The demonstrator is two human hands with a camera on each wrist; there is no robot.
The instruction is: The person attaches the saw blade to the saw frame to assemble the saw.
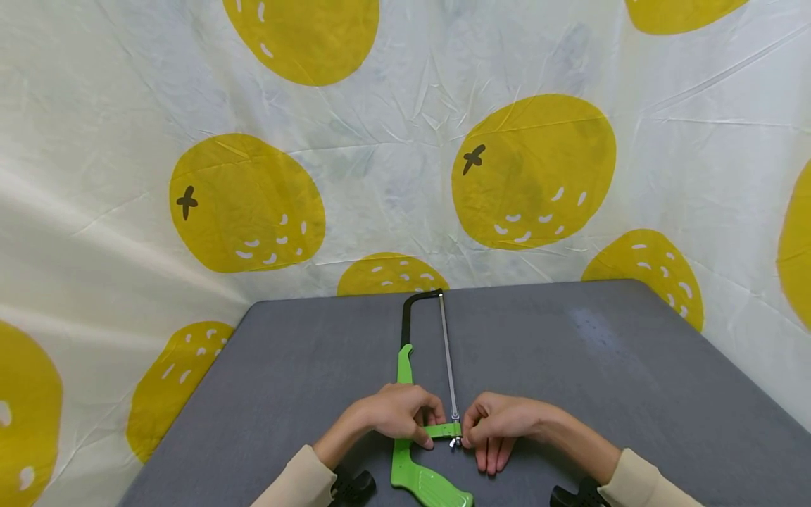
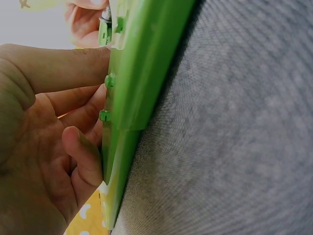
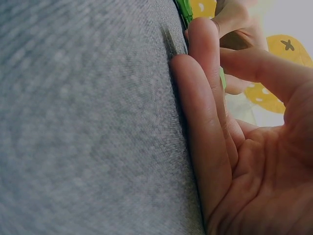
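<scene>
A hacksaw (image 1: 402, 365) lies on the grey table, its bright green pistol-style handle (image 1: 436, 486) towards me and its black bow at the far end. The narrow silver blade (image 1: 448, 352) runs along its right side. My left hand (image 1: 399, 412) reaches over the green frame and pinches the short green crosspiece (image 1: 441, 430) between thumb and fingers. At the near blade end sits a small metal wing nut (image 1: 455, 443). My right hand (image 1: 500, 426) has its thumb and forefinger right beside that nut; I cannot tell whether they pinch it. Its other fingers (image 3: 198, 98) extend down along the tabletop.
The grey table (image 1: 317, 352) extends around the hacksaw to both sides. A white curtain (image 1: 393, 190) with yellow fruit prints hangs along its back and sides. Dark wrist devices (image 1: 355, 487) sit below both beige sleeves (image 1: 300, 475).
</scene>
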